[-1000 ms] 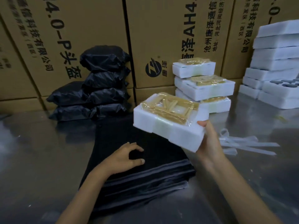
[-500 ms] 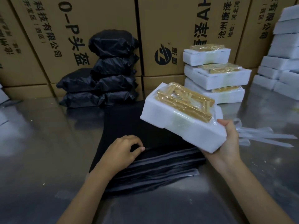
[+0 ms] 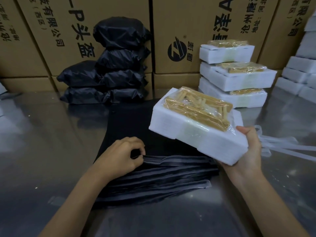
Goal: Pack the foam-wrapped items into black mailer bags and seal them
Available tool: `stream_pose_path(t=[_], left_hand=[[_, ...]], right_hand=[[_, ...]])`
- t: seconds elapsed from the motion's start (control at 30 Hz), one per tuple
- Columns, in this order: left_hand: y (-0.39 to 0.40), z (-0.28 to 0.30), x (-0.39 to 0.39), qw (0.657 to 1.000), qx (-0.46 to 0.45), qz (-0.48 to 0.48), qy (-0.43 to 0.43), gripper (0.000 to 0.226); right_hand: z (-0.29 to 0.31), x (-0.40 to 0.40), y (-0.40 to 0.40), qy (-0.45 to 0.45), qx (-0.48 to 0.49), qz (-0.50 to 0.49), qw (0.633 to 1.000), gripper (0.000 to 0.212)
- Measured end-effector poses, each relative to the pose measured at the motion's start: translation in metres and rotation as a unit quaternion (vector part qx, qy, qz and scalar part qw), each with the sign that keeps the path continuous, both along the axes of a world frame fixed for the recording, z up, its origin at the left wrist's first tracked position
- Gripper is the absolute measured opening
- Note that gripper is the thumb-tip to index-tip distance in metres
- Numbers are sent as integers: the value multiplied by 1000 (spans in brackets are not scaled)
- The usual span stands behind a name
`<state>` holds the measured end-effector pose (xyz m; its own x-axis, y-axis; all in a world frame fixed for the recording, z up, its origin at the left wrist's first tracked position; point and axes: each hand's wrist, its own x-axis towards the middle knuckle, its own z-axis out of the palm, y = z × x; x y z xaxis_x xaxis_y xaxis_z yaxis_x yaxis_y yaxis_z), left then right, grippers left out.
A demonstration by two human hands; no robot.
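My right hand (image 3: pixel 248 151) grips a white foam-wrapped item (image 3: pixel 193 129) by its near right corner and holds it tilted above the table; yellow parts under clear film show on its top. A flat stack of black mailer bags (image 3: pixel 153 178) lies on the steel table in front of me. My left hand (image 3: pixel 121 156) rests on that stack with fingers curled, pinching the edge of the top bag at its grey strip. Three more foam-wrapped items (image 3: pixel 236 77) are stacked behind, to the right.
Several packed black bags (image 3: pixel 109 71) are piled against cardboard boxes (image 3: pixel 188 23) at the back. Plain white foam blocks (image 3: pixel 301 71) stand at the far right. Clear peeled strips (image 3: pixel 280 147) lie on the steel table (image 3: pixel 42 142) right of my right hand.
My left hand's fingers have curled tighter and now pinch the top bag's edge. The foam item in my right hand has tilted further and come slightly closer.
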<state>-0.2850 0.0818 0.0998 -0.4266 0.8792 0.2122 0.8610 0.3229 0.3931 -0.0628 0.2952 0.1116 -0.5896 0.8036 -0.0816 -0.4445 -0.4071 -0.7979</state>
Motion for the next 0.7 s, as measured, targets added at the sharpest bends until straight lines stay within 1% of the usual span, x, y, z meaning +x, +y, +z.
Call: stream_pose_path(t=[0.13, 0.27, 0.33, 0.4, 0.43, 0.47, 0.53, 0.6, 0.67, 0.7], left_hand=[[0, 1, 0, 998, 47, 23, -33, 13], [6, 3, 7, 990, 101, 61, -82, 25], [8, 3, 10, 977, 129, 62, -157, 22], [10, 5, 13, 954, 158, 52, -248, 16], [11, 5, 14, 944, 174, 50, -276, 15], [12, 4, 14, 938, 189, 52, -286, 16], [13, 3, 16, 945, 208, 48, -248, 23], [12, 3, 20, 967, 195, 27, -164, 33], [11, 2, 21, 988, 138, 9, -70, 40], [11, 2, 21, 994, 101, 4, -36, 39]], right_hand=[[0, 0, 1, -6, 0, -2, 1000, 21], [0, 0, 1, -7, 3, -3, 1000, 20], [0, 0, 1, -6, 4, -5, 1000, 19], [0, 0, 1, -1, 1, -5, 1000, 19], [0, 0, 1, 2, -1, -3, 1000, 19], [0, 0, 1, 4, -2, 0, 1000, 19], [1, 0, 1, 9, -3, 8, 1000, 21], [3, 2, 1, 16, -1, 21, 1000, 27], [5, 6, 4, 21, -5, 43, 999, 33], [6, 8, 7, 23, -10, 60, 998, 32]])
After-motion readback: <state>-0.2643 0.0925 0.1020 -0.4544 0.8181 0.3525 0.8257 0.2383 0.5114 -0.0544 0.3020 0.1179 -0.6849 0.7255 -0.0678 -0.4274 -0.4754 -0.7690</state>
